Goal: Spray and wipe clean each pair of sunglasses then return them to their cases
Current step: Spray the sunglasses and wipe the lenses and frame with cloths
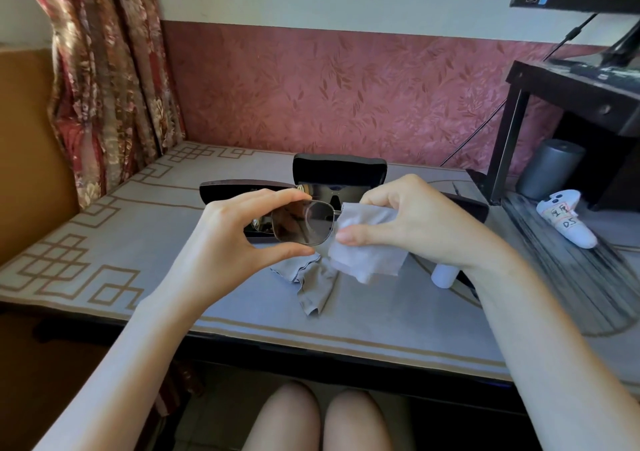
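Observation:
My left hand pinches a pair of metal-framed sunglasses by the rim of one tinted lens, held up above the table. My right hand grips a white wiping cloth folded over the other lens, which it hides. Behind the hands stands an open black case with dark sunglasses inside. Two more dark cases lie to its left and right. A white spray bottle lies under my right wrist.
A grey cloth lies crumpled on the patterned table mat. A white game controller rests at the right, beside a dark desk and a grey cylinder. A curtain hangs at left.

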